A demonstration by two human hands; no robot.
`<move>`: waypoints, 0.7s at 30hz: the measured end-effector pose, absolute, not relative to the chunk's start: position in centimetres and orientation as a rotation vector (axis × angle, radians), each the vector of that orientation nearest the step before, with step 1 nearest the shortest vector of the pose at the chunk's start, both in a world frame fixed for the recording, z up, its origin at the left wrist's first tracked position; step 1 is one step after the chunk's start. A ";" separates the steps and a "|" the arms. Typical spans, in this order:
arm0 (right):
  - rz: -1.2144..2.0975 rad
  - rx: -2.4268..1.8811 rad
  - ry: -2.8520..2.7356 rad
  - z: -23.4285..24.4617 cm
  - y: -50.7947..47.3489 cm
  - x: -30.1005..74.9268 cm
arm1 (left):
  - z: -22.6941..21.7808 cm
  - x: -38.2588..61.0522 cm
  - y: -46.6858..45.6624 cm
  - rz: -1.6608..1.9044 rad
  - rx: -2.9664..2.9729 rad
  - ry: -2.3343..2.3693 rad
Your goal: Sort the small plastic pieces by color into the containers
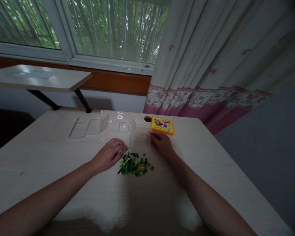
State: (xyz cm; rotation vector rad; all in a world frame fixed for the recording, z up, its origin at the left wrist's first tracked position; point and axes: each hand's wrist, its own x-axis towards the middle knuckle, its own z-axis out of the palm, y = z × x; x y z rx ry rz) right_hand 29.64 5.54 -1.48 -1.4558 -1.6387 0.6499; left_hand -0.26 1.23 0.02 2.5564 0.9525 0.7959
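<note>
My left hand (pixel 110 153) is over the table at the left edge of a loose pile of tiny building bricks (pixel 134 165), green, dark brown and pale yellow. Its fingers are curled together, and a bit of a small green brick (pixel 123 150) shows at the fingertips. On the far side of the pile, a clear plastic tray (pixel 140 141) is held at its right edge by my right hand (pixel 163 142), thumb and fingers closed on the rim. The fingertips of that hand are partly hidden. Just behind it lies a yellow and orange box (pixel 162 125) with a printed picture.
Several clear plastic containers, among them an open tray (pixel 78 128) and a small square one (pixel 123 127), lie along the back left. A round hole (pixel 147 119) is cut near the table's rear edge. A raised shelf (pixel 71 82) on black legs stands back left, and a curtain (pixel 186 65) hangs behind.
</note>
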 end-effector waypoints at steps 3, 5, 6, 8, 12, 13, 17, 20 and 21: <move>0.653 -1.448 -1.635 -1.5 5.6 29.7 | -0.3 -0.5 1.6 0.850 2.481 1.036; 0.679 -1.433 -1.631 -1.5 5.6 29.7 | -0.5 -0.6 1.8 0.867 2.423 1.070; 0.690 -1.427 -1.625 -1.5 5.6 29.7 | -0.5 -0.7 1.9 0.860 2.402 1.070; 0.695 -1.422 -1.611 -1.5 5.5 29.7 | -0.4 -0.9 2.1 0.834 2.383 1.032; 0.754 -1.395 -1.583 -1.5 5.4 29.8 | -0.2 -1.5 2.6 0.769 2.375 0.918; 0.779 -1.380 -1.567 -1.5 5.3 29.8 | -0.2 -1.7 2.7 0.753 2.363 0.900; 0.799 -1.331 -1.536 -1.5 5.4 29.9 | -0.5 -2.1 3.3 0.732 2.306 0.865; 0.771 -1.322 -1.566 -1.4 5.4 29.9 | -0.8 -2.2 3.3 0.742 2.299 0.877; 0.765 -1.325 -1.573 -1.4 5.4 30.0 | -0.8 -2.1 3.3 0.740 2.304 0.882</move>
